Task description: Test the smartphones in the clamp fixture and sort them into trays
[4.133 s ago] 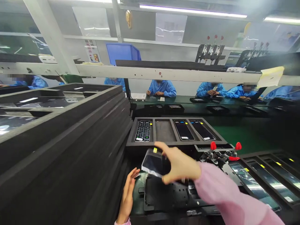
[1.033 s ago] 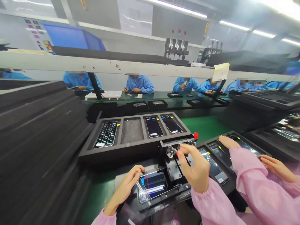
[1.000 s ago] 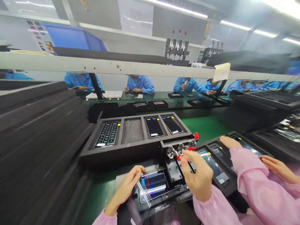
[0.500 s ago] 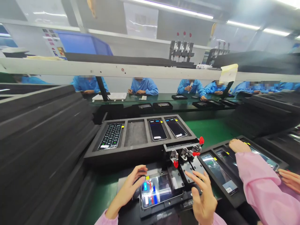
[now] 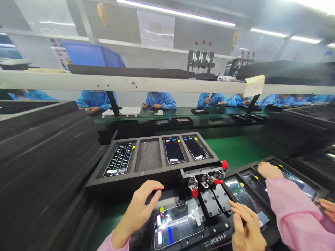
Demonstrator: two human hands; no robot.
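**Glossy phone [image 5: 180, 225] sits in the black holder [image 5: 221, 226], a hand at either side**

And here it is, front and near: the phone lies face up, its long side running left to right. What a show on that glass! A strong blue stripe cuts across the left part, with small white blocks and a touch of pink beside it, while the rest is dark under pale, streaky reflections. A thin bright edge frames it, a yellow sticker [image 5: 161, 209] pokes out at the far left corner, and a white label [image 5: 198, 219] shows towards the right end.

Over to the left hand [image 5: 138, 207], just by that stickered corner: thumb and forefinger well parted, fingers curved; whether it touches the phone, I cannot tell. The right hand [image 5: 248, 228] is out to the right of the holder, fingers stretched and slightly fanned, tips close to the metal blocks [image 5: 210, 204]. Beyond the blocks stand red-tipped levers [image 5: 195, 192], the left one pointing down.

Further off, a grey tray [image 5: 154, 170] carries three phones: a lit grid [image 5: 119, 159] at left, two dark screens [image 5: 174, 151] at right. And on the right, a co-worker's pink sleeve [image 5: 293, 202] reaches over another tray of phones.
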